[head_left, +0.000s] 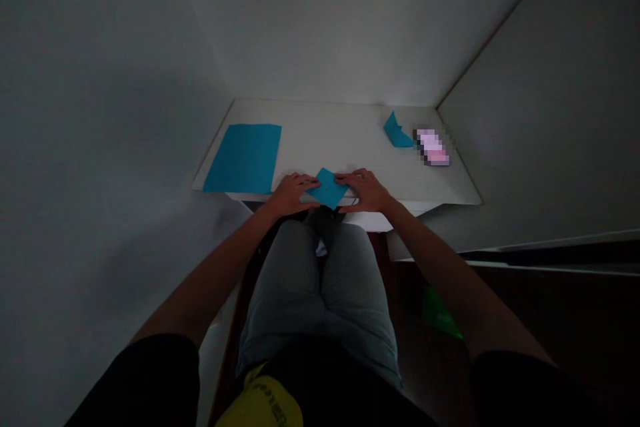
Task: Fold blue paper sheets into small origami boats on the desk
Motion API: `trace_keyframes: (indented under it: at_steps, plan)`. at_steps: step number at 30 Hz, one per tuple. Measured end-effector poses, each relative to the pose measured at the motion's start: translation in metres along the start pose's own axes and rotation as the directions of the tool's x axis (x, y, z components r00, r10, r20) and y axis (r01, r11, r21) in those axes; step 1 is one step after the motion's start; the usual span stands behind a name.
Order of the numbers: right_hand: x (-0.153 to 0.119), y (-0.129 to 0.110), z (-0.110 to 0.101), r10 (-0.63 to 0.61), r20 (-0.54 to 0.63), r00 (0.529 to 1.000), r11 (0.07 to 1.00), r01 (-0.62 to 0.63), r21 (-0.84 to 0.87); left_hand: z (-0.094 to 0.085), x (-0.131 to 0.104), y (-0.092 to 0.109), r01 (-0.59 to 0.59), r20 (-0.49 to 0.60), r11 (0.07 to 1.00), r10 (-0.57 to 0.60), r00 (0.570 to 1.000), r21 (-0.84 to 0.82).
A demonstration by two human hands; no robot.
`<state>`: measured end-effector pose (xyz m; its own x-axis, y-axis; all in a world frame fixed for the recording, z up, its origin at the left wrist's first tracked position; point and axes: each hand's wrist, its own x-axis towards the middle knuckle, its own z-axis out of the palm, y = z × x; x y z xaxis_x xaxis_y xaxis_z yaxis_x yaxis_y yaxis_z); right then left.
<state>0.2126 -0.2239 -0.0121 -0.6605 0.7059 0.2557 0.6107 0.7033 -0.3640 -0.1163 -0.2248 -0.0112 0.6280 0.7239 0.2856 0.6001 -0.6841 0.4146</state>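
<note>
A small blue sheet of folded paper [328, 188] lies in a diamond shape at the table's front edge, its lower corner reaching past the edge. My left hand [294, 193] rests its outstretched fingertips on the paper's left corner, with the thumb apart below. On the right corner lie the fingers of my right hand [367, 191], also stretched out, its thumb pointing inward below the paper. Both hands are open and touch the paper from above. Farther back to the right sits a folded blue paper boat [397, 131].
A flat blue sheet [245, 158] lies at the left of the white table [330, 127]. A pixelated pink phone-like object [433, 147] is near the right end. Walls enclose the table at the back and both sides. Something green [440, 312] is on the dark floor.
</note>
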Motion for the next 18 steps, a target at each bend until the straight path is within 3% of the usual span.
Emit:
trace_keyframes:
  at_steps: [5, 9, 13, 18]
  plan:
    - [0.002, 0.006, 0.001, 0.024, -0.141, 0.990, 0.990, -0.004, 0.139, 0.000, 0.014, 0.003, 0.130, -0.047, 0.960, -0.146, 0.988, -0.247]
    - [0.005, 0.011, 0.002, 0.227, -0.247, 0.942, 0.946, -0.152, 0.287, -0.002, 0.044, 0.000, 0.230, -0.097, 0.807, -0.333, 0.938, -0.544]
    - [0.008, 0.011, 0.001, 0.420, -0.190, 0.887, 0.837, -0.298, 0.458, 0.006, 0.065, -0.004, 0.218, -0.114, 0.718, -0.384, 0.916, -0.661]
    - [0.011, 0.014, 0.005, 0.484, -0.172, 0.858, 0.754, -0.309, 0.579, 0.025, 0.066, -0.007, 0.226, -0.104, 0.683, -0.406, 0.908, -0.695]
